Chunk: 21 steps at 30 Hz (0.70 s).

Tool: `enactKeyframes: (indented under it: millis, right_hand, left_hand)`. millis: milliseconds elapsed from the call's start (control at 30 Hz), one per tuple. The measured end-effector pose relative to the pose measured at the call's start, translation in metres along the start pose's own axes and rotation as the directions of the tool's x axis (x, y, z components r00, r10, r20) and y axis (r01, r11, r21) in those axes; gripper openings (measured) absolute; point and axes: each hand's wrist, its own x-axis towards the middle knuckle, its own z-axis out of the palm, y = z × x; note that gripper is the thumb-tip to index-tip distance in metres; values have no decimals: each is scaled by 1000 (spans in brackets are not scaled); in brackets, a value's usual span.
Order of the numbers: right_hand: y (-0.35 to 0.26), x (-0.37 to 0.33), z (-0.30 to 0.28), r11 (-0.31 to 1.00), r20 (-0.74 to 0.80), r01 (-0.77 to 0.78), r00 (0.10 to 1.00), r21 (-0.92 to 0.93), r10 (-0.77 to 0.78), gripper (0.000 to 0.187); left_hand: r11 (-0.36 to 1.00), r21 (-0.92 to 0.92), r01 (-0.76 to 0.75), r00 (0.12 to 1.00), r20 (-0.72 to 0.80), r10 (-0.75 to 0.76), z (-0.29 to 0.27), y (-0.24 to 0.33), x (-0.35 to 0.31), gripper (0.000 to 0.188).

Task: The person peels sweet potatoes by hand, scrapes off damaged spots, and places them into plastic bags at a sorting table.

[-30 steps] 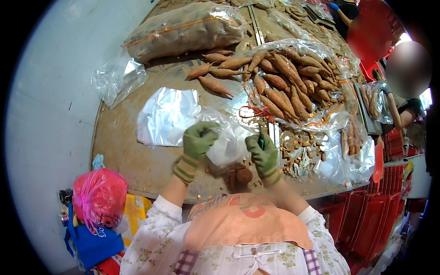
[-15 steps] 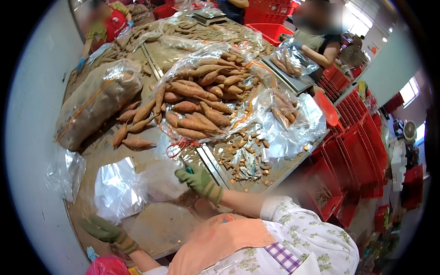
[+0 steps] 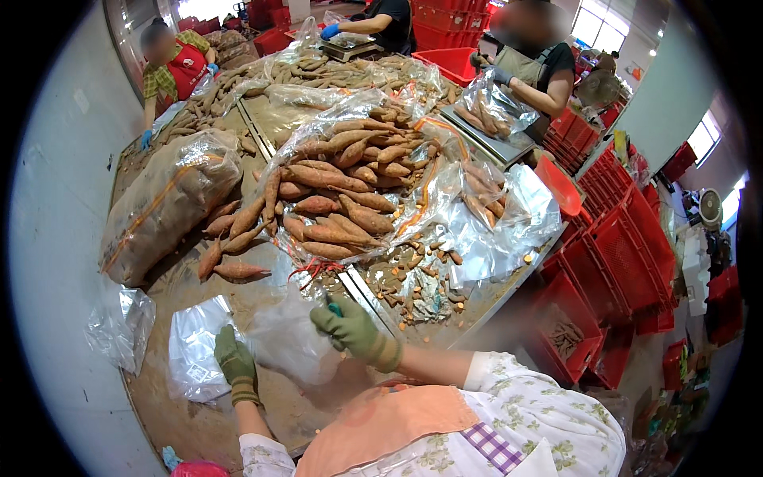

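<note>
My right hand (image 3: 359,332), in a green knitted glove, is closed around the green handle (image 3: 334,306) of a small tool; its working end is hard to make out. Beside that hand a thin clear plastic bag (image 3: 286,338), partly blurred, spreads over the table. My left hand (image 3: 236,362), in a matching glove, lies with fingers stretched out at the right edge of a flat stack of clear bags (image 3: 195,350). Beyond my hands, a large opened plastic sack holds a heap of sweet potatoes (image 3: 342,191). Several loose ones, such as one sweet potato (image 3: 242,272), lie near its left side.
A full sack (image 3: 171,203) lies along the left wall. Trimmed scraps (image 3: 413,290) cover the right table section. A co-worker handles a bagged load (image 3: 494,107) on a scale (image 3: 489,135). Red crates (image 3: 620,254) stand right of the table; other people work at the far end.
My left hand has moved up and right from the lower left to the bag stack's edge. My right hand has shifted slightly right and down, still around the green handle. The view has tilted slightly.
</note>
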Motion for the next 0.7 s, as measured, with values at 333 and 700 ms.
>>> enactKeyframes:
  millis: [333,700]
  right_hand:
    - [-81,-26,-87,757,-100,549,827,354,-553,11]
    - [-57,-39,-1,277,792,866,495,-416,-358,24]
  left_hand:
    - [931,-341,134,877,-397,-272,-109,56,14,36]
    - [156,-871,466,788,488,375,-101,169,21,92]
